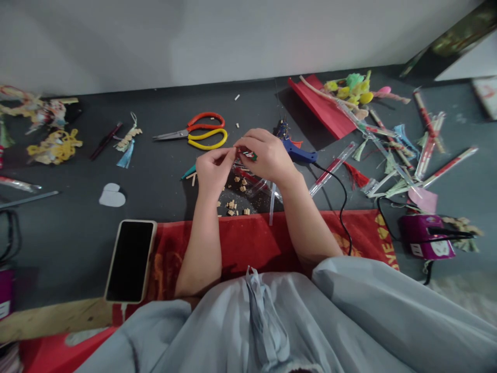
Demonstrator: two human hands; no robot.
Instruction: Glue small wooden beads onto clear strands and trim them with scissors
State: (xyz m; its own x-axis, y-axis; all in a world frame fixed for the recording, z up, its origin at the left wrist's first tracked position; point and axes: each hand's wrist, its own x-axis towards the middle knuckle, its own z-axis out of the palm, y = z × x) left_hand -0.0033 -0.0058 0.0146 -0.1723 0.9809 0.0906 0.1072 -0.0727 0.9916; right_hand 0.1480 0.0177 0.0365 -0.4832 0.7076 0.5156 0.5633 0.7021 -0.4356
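My left hand (213,171) and my right hand (268,156) meet at the fingertips over the table, thumbs and forefingers pinched together. What sits in the left pinch is too small to make out. Partly covered by my right fingers is a small green and red piece with white strips (248,154). Below my hands lie small wooden bits (232,206) and clear plastic packaging (256,185). A blue glue gun (301,153) rests just right of my right hand. Scissors (204,130) with orange and yellow handles lie beyond my left hand.
A phone (131,261) lies left of a red towel (252,241) at the near edge. Red paper (324,111), tassels and plastic-wrapped sticks (429,145) spread over the right side. A black cord (344,194) crosses from the glue gun. A purple box (425,237) stands far right.
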